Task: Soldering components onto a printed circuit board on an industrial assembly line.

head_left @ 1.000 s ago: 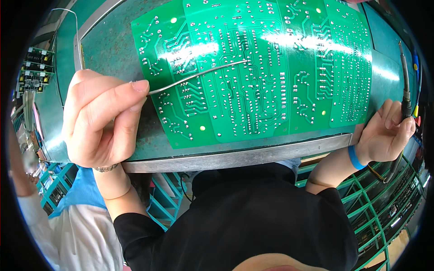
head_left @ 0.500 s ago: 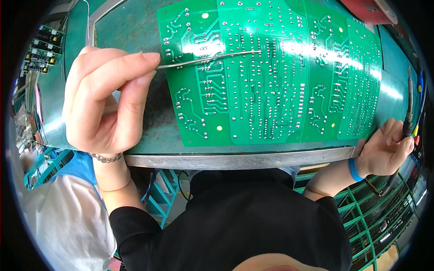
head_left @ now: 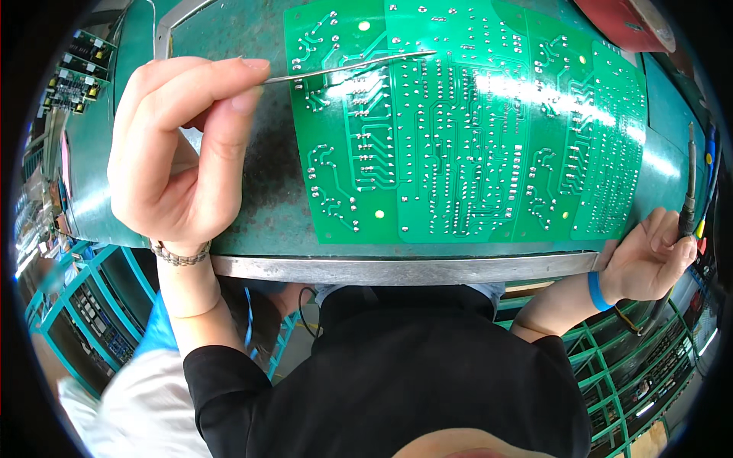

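Observation:
A large green circuit board (head_left: 458,153) lies on the bench with its soldered side up, its lower edge close to the bench front. My left hand (head_left: 179,149) is closed, with thumb and forefinger pinching a length of solder wire (head_left: 351,67). The wire reaches right across the upper left of the board; whether its tip touches cannot be told. At the board's lower right corner, my right hand (head_left: 653,256) is closed around a soldering iron (head_left: 689,202), its slim tip pointing up and away from the board.
The green bench top (head_left: 252,183) ends in a metal edge strip (head_left: 405,269). A red object (head_left: 630,23) stands at the far right. Several small populated boards (head_left: 76,72) are at far left. Beside my left arm is another person in white and blue (head_left: 145,389); green racks (head_left: 611,374) stand below right.
My left hand and the solder wire have moved slightly up, away from the bench edge. The board sits slightly further right in view. The person at lower left has shifted. My right hand barely moves.

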Demonstrator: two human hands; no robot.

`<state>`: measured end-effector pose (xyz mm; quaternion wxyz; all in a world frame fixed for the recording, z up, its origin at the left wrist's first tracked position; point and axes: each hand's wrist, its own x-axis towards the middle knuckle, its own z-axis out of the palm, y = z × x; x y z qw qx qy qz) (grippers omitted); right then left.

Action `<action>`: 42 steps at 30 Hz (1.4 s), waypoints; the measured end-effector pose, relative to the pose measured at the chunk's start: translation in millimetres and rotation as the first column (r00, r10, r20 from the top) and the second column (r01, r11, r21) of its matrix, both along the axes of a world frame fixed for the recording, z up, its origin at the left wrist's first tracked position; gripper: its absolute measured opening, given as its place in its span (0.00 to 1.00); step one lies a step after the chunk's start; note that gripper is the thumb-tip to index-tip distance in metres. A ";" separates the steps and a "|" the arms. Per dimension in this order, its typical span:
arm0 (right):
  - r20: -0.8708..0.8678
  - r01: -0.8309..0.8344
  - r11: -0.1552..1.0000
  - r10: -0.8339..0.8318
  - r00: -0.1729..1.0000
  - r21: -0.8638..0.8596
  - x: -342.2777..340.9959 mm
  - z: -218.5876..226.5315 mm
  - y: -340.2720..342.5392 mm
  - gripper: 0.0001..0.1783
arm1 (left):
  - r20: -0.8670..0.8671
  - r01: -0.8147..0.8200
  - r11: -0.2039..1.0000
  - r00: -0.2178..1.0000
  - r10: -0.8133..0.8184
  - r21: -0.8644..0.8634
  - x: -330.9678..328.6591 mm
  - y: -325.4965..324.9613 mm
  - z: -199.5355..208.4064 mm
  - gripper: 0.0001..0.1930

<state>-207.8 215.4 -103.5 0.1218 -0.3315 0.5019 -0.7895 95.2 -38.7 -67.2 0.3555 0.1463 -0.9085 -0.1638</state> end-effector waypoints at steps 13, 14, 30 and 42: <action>0.013 0.055 0.998 -0.054 0.998 -0.036 1.7 -1.3 -2.5 0.09 | -0.015 -0.006 1.000 1.000 0.006 0.027 -1.5 -1.2 -5.3 0.07; -0.007 0.060 0.998 -0.061 0.998 -0.028 1.5 -1.4 -2.7 0.09 | -0.015 -0.013 1.000 1.000 0.013 0.021 -1.6 -1.4 -5.6 0.08; -0.002 0.036 0.998 -0.036 0.999 -0.053 0.4 -1.8 -2.1 0.09 | -0.061 -0.025 0.999 0.998 0.028 0.037 -0.2 -3.4 -7.4 0.07; 0.003 0.037 0.998 -0.037 0.999 -0.059 1.0 -2.3 -2.0 0.08 | -0.057 -0.085 0.996 0.995 0.086 0.015 1.8 -2.7 -5.6 0.08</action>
